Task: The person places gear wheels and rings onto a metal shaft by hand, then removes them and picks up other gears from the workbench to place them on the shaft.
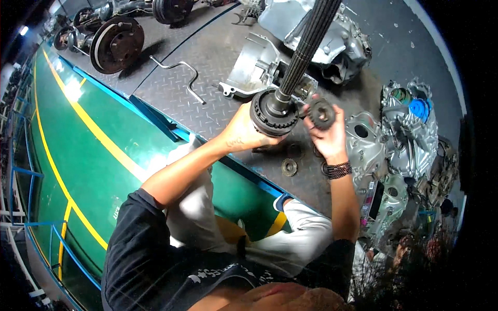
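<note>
My left hand [241,128] is closed round a dark gear hub [274,114] on a long splined shaft [307,49], which tilts up and away to the right. Between the fingers of my right hand [330,139] is a small toothed gear [321,113] with a hole through its middle. The small gear is just right of the hub; whether the two touch I cannot tell. Beneath my hands, a ring-shaped part [289,167] lies on the metal plate surface [218,111]. Behind the shaft sits an open silver gearbox housing [252,67].
A bent metal rod [181,66] lies on the plate at left. Axle parts with a rusty brake drum [117,45] stand at the far left. Large silver casings [332,46] are at the back, and more castings [410,132] crowd the right. A green floor [98,150] with yellow lines runs alongside.
</note>
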### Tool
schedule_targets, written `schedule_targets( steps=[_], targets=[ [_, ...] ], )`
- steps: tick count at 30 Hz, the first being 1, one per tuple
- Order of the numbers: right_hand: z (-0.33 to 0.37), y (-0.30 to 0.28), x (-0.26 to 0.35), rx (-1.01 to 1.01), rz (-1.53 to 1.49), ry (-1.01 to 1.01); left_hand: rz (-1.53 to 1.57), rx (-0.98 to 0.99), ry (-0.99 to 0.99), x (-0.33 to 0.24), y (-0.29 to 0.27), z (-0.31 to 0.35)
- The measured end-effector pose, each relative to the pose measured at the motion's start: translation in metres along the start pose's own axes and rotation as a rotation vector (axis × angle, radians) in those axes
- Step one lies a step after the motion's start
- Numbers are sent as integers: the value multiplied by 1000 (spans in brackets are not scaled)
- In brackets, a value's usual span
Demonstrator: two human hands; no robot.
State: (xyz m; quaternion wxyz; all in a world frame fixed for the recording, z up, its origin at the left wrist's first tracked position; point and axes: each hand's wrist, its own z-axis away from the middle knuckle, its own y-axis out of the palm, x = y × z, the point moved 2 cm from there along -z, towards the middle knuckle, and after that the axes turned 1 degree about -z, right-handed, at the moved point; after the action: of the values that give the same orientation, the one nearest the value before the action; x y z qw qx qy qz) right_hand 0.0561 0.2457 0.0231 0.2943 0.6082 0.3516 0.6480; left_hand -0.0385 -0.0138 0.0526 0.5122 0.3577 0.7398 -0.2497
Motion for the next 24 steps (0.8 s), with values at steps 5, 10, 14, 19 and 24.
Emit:
schedule_targets(
  steps=[5,10,14,19,24],
  targets=[
    [4,116,61,232,-137,-307,39,0,-1,3,3,-1],
    [-9,190,92,381,344,-494,-117,43,-3,-3,0,-4],
    [-11,235,98,230,688,-753,-69,30,1,-4,7,-5],
    [-36,259,89,273,200,-768,-19,25,67,-2,6,-4],
    [-44,265,57,346,714,-955,-52,5,37,7,4,-4]
  ],
)
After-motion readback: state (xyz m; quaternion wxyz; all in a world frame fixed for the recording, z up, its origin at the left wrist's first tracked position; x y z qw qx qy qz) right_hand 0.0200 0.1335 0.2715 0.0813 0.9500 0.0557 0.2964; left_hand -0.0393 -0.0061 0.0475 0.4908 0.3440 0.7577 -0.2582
